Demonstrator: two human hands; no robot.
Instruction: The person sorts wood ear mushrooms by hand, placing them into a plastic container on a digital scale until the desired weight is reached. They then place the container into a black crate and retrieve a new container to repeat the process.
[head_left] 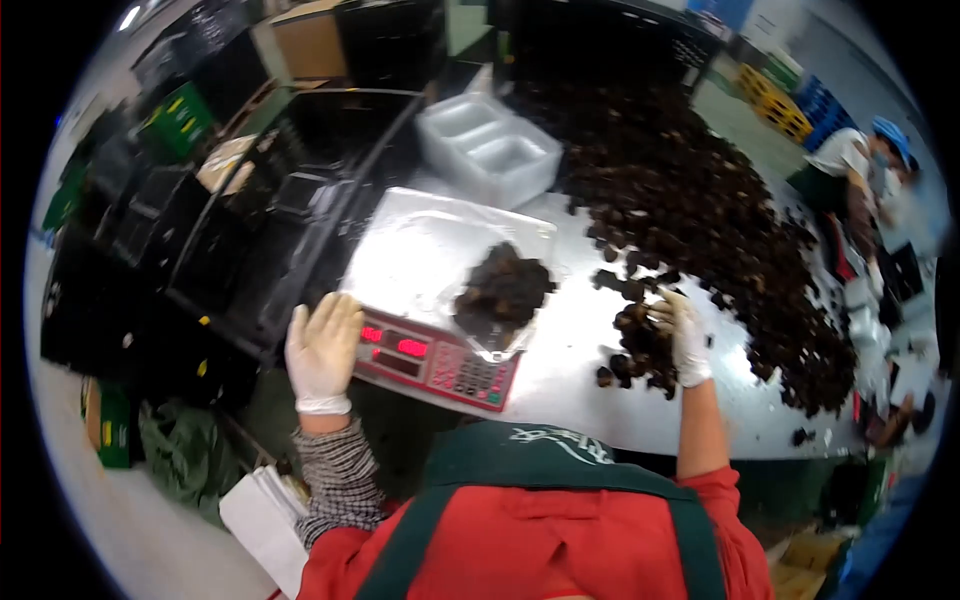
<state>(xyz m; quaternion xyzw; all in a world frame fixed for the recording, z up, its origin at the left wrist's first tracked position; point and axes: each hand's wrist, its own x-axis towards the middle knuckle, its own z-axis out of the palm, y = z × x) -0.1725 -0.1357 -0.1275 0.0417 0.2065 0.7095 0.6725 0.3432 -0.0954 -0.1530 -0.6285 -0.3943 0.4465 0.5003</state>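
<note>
The head view has a digital weighing scale (420, 235) at its centre, with a silver plate and a red-framed panel whose display (400, 348) glows with red digits too blurred to read. Toward the plate's 4 o'clock side sits a clump of dark mushroom-like pieces (505, 288) in what looks like a clear tray (497, 348), whose near edge reaches over the panel.

The left hand (325, 345), in a white glove, is at about 9 o'clock, just beside the panel's left end; it is open, fingers extended and close together, holding nothing. The right hand (682, 335), gloved too, is near 3 o'clock, fingers partly curled at a small group of loose pieces (640, 345) on the metal table (590, 405); whether it grips any cannot be told.

A large heap of the same pieces (690, 190) spreads from 1 to 3 o'clock. At 12 o'clock, beyond the plate, stands a stack of white trays (490, 150) with divided compartments. A big black crate (260, 230) lies at 10 o'clock. Near 2 o'clock, a person in a blue cap (850, 165) leans toward the table's far end.
</note>
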